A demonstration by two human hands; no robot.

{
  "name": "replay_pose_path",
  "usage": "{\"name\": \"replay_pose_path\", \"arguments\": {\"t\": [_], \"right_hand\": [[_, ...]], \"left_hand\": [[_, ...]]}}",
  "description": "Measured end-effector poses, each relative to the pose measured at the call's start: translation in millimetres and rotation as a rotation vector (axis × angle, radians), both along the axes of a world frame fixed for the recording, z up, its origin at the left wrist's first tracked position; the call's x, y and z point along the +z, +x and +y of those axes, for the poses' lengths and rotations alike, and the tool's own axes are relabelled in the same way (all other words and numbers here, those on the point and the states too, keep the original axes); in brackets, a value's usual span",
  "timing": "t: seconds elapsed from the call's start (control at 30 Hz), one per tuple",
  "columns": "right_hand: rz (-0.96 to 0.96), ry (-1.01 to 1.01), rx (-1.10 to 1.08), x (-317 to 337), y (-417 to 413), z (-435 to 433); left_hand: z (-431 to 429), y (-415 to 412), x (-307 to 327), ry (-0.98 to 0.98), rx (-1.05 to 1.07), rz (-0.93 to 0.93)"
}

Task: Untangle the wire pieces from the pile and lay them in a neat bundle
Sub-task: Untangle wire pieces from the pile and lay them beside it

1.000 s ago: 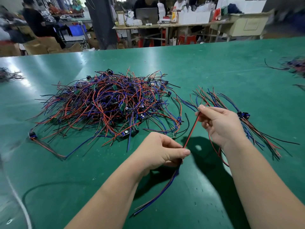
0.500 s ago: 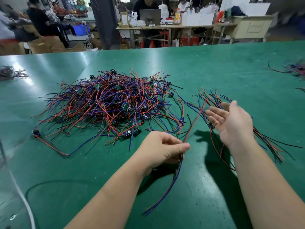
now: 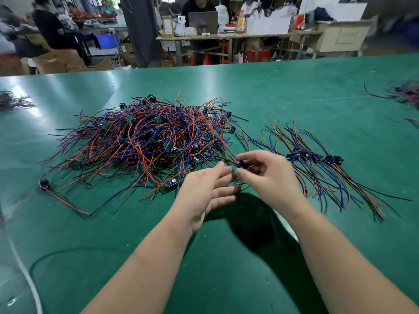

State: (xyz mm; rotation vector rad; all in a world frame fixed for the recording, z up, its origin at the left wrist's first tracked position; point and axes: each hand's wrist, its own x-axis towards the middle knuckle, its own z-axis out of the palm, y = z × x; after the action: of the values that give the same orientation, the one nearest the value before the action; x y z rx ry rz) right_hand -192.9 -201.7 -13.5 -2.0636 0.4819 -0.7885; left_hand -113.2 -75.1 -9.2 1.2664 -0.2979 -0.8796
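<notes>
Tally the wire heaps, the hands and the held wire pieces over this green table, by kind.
Wire heaps: 4 (pile, bundle, far-left heap, far-right heap)
Hands: 2 (left hand, right hand)
Held pieces: 1 (piece, pinched by the right hand)
Total: 7

Motion blur on the right hand (image 3: 269,175) just right of the pile (image 3: 145,141), so the dark blue part (image 3: 239,164) it pinches can't be identified; far-left wire cluster (image 3: 13,102) and far-right wire cluster (image 3: 405,92), well out from the pile, are cut by frame edges.
</notes>
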Motion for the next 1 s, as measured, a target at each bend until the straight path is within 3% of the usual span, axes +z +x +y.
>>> {"name": "replay_pose_path", "arguments": {"t": [0.1, 0.2, 0.33, 0.4, 0.47, 0.57, 0.67, 0.8, 1.0], "right_hand": [[0.010, -0.043, -0.298, -1, -4, -18], [0.194, -0.137, -0.441, -5, -11, -38], [0.511, -0.195, -0.475, -10, -17, -48], [0.532, -0.230, -0.504, -7, -18, -49], [0.536, -0.277, -0.511, -4, -19, -51], [0.540, -0.284, -0.497, -2, -20, -50], [0.499, -0.326, -0.456, -1, -18, -42], [0.355, -0.312, -0.411, 1, -12, -29], [0.299, -0.266, -0.364, 1, -8, -24]], "left_hand": [[-1, -2, 0, 0.066, 0.049, -0.067], [-2, -4, -3, 0.128, 0.112, -0.205], [1, -2, -13, 0.256, 0.149, -0.849], [3, -2, -16, 0.266, 0.073, -1.122], [3, -4, -21, 0.316, -0.054, -1.271], [2, -6, -30, 0.490, -0.215, -1.384], [1, -3, -35, 0.603, -0.250, -1.462], [2, 2, -25, 0.419, -0.016, -1.404], [10, 7, -6, 0.035, 0.464, -1.306]]}}
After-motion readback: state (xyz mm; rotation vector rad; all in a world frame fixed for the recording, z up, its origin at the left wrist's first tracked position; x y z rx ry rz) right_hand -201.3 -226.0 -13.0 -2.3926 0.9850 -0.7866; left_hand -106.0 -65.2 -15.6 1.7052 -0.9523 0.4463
